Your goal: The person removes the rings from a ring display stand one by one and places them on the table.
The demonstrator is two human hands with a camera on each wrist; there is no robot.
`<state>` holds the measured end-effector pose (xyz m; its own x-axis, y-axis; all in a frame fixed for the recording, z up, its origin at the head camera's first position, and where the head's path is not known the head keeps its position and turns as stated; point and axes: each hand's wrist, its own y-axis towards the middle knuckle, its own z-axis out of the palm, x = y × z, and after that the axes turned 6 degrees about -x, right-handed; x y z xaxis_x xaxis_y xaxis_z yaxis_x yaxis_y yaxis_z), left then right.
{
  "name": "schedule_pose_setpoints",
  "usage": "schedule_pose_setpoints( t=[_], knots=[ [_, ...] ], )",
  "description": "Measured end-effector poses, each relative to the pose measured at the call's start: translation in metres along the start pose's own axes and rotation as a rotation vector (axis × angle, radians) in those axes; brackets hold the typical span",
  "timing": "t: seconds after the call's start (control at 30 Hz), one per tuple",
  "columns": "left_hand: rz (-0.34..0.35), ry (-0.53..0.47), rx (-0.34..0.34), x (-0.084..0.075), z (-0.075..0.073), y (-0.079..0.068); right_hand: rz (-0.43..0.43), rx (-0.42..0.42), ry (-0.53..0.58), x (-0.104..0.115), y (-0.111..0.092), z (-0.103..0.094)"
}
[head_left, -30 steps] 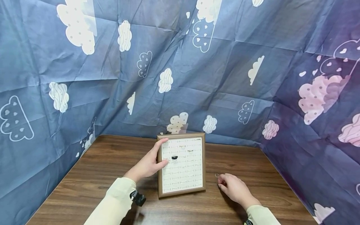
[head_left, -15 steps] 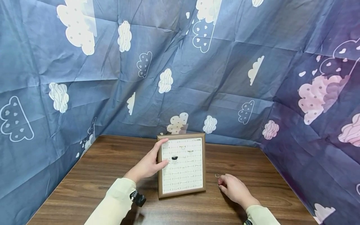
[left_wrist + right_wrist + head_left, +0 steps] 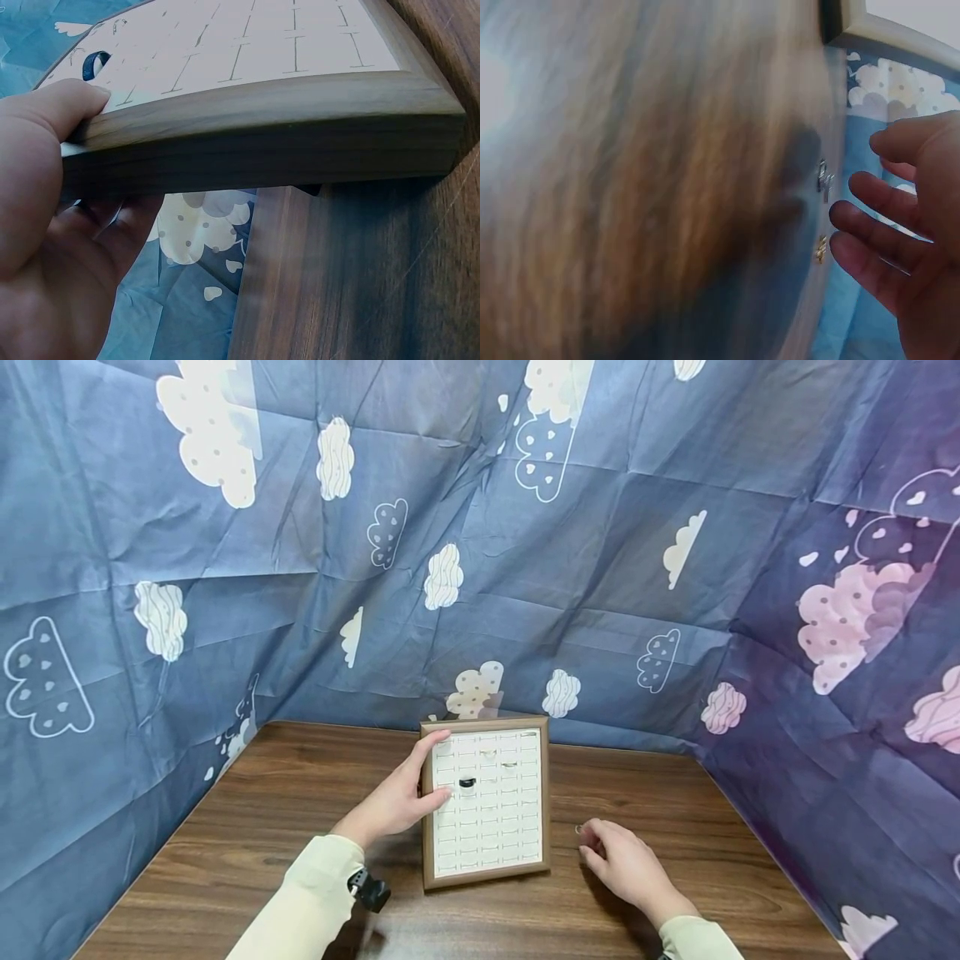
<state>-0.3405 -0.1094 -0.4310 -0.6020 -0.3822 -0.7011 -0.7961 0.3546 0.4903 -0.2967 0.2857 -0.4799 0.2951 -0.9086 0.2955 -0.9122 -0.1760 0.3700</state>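
Observation:
A brown-framed ring display board (image 3: pixel 486 881) with a white slotted face stands tilted back on the table. My left hand (image 3: pixel 390 802) grips its left edge, thumb on the front and fingers behind in the left wrist view (image 3: pixel 52 217). A black ring (image 3: pixel 467 782) sits in a slot near that thumb, and gold-coloured rings (image 3: pixel 509 765) sit in higher slots. My right hand (image 3: pixel 626 864) is low over the table right of the board, fingers apart. In the right wrist view, a silver-coloured ring (image 3: pixel 824 180) and a gold-coloured ring (image 3: pixel 820 249) lie near its fingertips.
The dark wood-grain table (image 3: pixel 300 777) runs back to a blue cloth backdrop (image 3: pixel 480 543) with cloud prints, which also hangs at both sides. A black wrist strap (image 3: pixel 368 889) is on the left sleeve.
My right hand has shifted slightly up and left, partly covering the thin ring at its fingertips; a ring edge seen below its fingers is now out of sight. My left hand keeps its grip.

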Motion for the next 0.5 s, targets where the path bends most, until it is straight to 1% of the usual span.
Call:
schedule_pose_setpoints(
  t=[0.2, 0.37, 0.5],
  knots=[
    [0.010, 0.003, -0.003, 0.001, 0.000, 0.000, -0.067, -0.112, 0.042, 0.011, 0.004, -0.005],
    [0.017, 0.010, -0.009, 0.001, 0.000, 0.000, -0.095, -0.158, 0.068, 0.023, 0.008, -0.011],
    [0.022, 0.010, -0.007, 0.001, 0.000, 0.000, -0.133, -0.196, 0.106, 0.032, 0.010, -0.014]
  ],
)
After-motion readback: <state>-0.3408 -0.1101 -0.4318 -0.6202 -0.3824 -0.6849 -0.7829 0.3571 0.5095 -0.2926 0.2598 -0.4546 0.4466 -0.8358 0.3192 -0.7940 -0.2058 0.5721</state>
